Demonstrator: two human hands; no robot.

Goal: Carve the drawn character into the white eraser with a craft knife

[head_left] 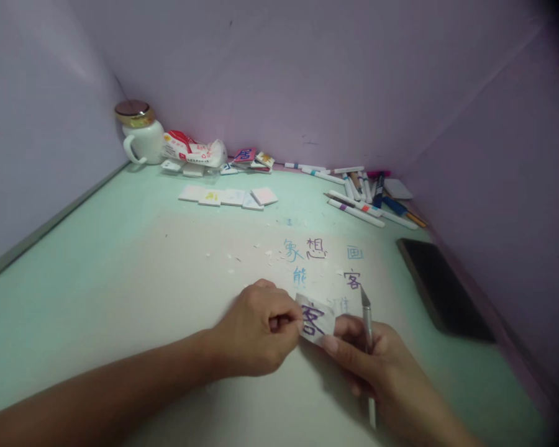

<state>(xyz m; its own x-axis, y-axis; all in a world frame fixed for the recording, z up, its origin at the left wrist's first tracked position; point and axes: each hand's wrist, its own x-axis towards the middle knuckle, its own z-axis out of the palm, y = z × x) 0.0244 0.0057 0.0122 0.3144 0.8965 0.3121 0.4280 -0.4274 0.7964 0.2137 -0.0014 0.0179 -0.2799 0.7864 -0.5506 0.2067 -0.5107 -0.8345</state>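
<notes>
Between both hands, a little above the table, is a small white paper square (pixel 325 320) with a purple Chinese character on it. My left hand (pixel 265 326) pinches its left edge between thumb and finger. On the opposite side, my right hand (pixel 377 360) grips the lower right corner. A craft knife (pixel 368 329) also rests in my right hand, held along the fingers, its blade pointing up and away. Just beyond the square, several blue and purple characters (pixel 315 248) are written on the white tabletop (pixel 205 292). Small white scraps (pixel 269 254) lie scattered near them.
A dark phone (pixel 440 288) lies at the right. Markers (pixel 356 213) and pencils are heaped at the back right. Several small white squares (pixel 235 197) lie in a row behind the scraps. A lidded white mug (pixel 144 139) and a red-and-white packet (pixel 193 151) stand at the back left.
</notes>
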